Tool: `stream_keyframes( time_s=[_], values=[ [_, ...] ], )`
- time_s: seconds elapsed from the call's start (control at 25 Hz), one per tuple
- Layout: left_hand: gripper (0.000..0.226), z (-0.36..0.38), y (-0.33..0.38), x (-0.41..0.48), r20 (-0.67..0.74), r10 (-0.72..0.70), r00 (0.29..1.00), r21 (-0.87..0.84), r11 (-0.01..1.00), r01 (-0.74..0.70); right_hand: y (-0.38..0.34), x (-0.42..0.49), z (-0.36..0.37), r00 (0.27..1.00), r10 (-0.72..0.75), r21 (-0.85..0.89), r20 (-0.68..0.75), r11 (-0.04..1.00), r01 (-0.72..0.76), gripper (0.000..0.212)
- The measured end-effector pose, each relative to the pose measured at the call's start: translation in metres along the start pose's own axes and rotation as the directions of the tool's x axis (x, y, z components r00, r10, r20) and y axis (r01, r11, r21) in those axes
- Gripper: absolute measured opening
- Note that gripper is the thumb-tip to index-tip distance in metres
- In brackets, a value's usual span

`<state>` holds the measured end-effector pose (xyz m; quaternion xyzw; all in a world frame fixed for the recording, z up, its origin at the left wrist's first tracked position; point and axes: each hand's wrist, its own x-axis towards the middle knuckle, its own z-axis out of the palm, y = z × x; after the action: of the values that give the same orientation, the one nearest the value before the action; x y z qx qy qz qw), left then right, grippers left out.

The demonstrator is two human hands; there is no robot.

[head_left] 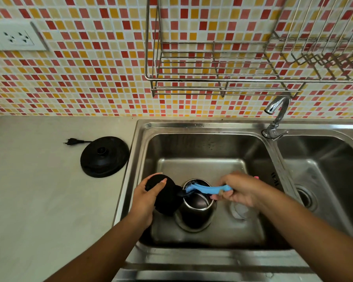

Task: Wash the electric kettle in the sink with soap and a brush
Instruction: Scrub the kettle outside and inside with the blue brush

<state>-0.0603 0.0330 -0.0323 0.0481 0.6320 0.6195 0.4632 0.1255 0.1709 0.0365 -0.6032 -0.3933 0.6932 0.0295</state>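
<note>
A steel electric kettle (196, 216) stands upright in the left basin of the sink (202, 127). Its black lid (167, 198) is swung open to the left, and my left hand (145, 198) grips that lid. My right hand (238, 190) holds a blue brush (208, 189) by its handle. The brush head reaches over the kettle's rim into the opening, at the far left of the mouth. The bristles look blurred.
The kettle's black power base (104, 156) with its plug lies on the counter left of the sink. A tap (277, 117) stands between the two basins. A second basin (322, 169) lies to the right. A wire dish rack (232, 78) hangs on the tiled wall above.
</note>
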Motion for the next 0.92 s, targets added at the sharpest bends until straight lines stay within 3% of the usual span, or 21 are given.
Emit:
stream_keyframes(
  time_s=[0.08, 0.2, 0.36, 0.48, 0.68, 0.92],
  values=[
    [0.040, -0.002, -0.001, 0.001, 0.000, -0.021, 1.000, 0.023, 0.999, 0.021, 0.004, -0.001, 0.003, 0.994, 0.075, 0.128, 0.077, 0.988, -0.084, 0.015],
    [0.038, 0.000, 0.000, -0.001, 0.002, -0.010, 1.000, 0.052, 0.999, 0.010, 0.022, 0.022, 0.034, 0.992, 0.064, 0.276, 0.108, 0.957, -0.092, 0.015],
    [0.028, -0.002, 0.001, -0.005, 0.018, -0.005, 1.000, 0.050, 0.999, 0.004, 0.035, 0.039, 0.060, 0.998, 0.014, 0.386, 0.055, 0.922, -0.034, 0.012],
    [0.022, -0.002, -0.001, -0.005, 0.019, 0.001, 1.000, 0.052, 0.999, -0.002, 0.028, 0.015, 0.048, 0.995, 0.027, 0.463, 0.095, 0.884, -0.068, 0.009],
    [0.038, -0.005, -0.001, -0.002, 0.043, -0.006, 0.999, 0.083, 0.997, 0.002, 0.026, -0.009, 0.029, 0.995, 0.016, 0.533, 0.101, 0.844, -0.068, 0.016],
    [0.036, -0.005, 0.004, -0.007, 0.064, -0.012, 0.998, 0.100, 0.995, 0.005, 0.026, 0.020, 0.044, 0.994, 0.111, 0.762, 0.024, 0.641, -0.090, 0.028]
  ],
)
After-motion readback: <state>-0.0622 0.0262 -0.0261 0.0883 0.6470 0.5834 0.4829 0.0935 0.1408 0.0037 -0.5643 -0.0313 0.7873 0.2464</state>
